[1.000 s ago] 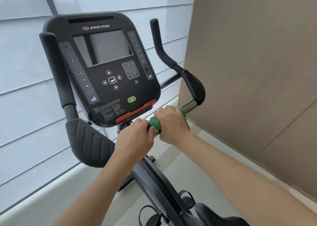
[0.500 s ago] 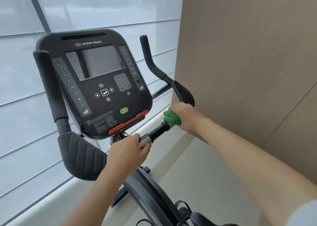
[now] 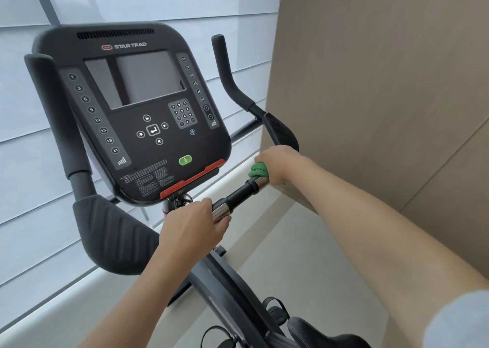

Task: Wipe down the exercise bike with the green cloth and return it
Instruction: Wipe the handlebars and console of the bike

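Note:
A black exercise bike fills the view, with its console (image 3: 137, 109) tilted toward me. My right hand (image 3: 277, 162) presses the bunched green cloth (image 3: 258, 171) around the right handlebar (image 3: 239, 195), near its outer silver end just below the black elbow pad (image 3: 281, 133). My left hand (image 3: 194, 224) grips the same bar close to the centre post, over the inner silver sensor. Most of the cloth is hidden under my right fingers.
The left elbow pad (image 3: 116, 236) and upright left grip (image 3: 57, 115) stand at the left. A tan wall panel (image 3: 383, 83) runs close along the right side. Window blinds (image 3: 26, 162) lie behind the bike. The frame (image 3: 230, 289), a pedal strap and the saddle (image 3: 317, 331) sit below.
My right hand has slid the green cloth outward along the right handlebar, from beside my left hand to the bar's outer end. My left hand keeps its grip near the centre.

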A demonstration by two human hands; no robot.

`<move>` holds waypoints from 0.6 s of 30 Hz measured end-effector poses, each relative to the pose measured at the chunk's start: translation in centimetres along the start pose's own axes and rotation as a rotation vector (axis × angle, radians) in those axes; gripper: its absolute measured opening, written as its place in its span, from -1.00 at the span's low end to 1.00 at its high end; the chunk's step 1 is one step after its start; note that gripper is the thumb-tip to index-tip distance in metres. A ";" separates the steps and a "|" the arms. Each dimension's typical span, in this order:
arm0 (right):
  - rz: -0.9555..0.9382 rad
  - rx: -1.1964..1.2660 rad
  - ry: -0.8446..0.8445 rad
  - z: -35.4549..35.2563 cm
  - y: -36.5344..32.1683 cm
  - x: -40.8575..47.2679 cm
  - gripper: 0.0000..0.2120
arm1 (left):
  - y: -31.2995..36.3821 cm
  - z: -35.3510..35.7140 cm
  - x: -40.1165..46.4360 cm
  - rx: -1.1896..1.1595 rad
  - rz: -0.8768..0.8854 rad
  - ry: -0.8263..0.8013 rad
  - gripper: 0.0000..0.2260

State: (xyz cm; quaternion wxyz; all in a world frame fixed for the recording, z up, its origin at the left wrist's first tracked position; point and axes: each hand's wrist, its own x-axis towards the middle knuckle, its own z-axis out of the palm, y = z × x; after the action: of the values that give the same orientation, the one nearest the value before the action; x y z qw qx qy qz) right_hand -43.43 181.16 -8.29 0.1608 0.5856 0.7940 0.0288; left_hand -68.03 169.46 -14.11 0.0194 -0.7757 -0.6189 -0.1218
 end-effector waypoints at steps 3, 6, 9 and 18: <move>0.022 -0.009 0.131 0.5 -1.4 -1.6 -0.75 | -0.1 -0.4 -0.4 -0.032 -0.004 -0.001 -0.61; -0.015 -0.007 0.204 0.8 -3.7 -2.8 -0.68 | -0.1 -0.7 -0.6 -0.182 -0.017 0.111 -0.65; -0.070 -0.003 0.259 0.8 -7.1 -3.6 -0.63 | -0.3 -1.3 -1.0 -0.486 -0.048 0.320 -0.79; -0.130 0.151 0.329 0.6 -13.3 -7.0 -0.56 | -4.6 -3.4 -3.8 -0.429 0.128 0.385 -0.87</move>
State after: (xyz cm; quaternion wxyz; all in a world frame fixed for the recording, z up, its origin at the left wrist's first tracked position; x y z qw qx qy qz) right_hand -53.72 170.32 -10.38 -0.0141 0.5309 0.8456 0.0540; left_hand -73.77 166.30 -12.18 -0.0204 -0.7620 -0.5138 -0.3935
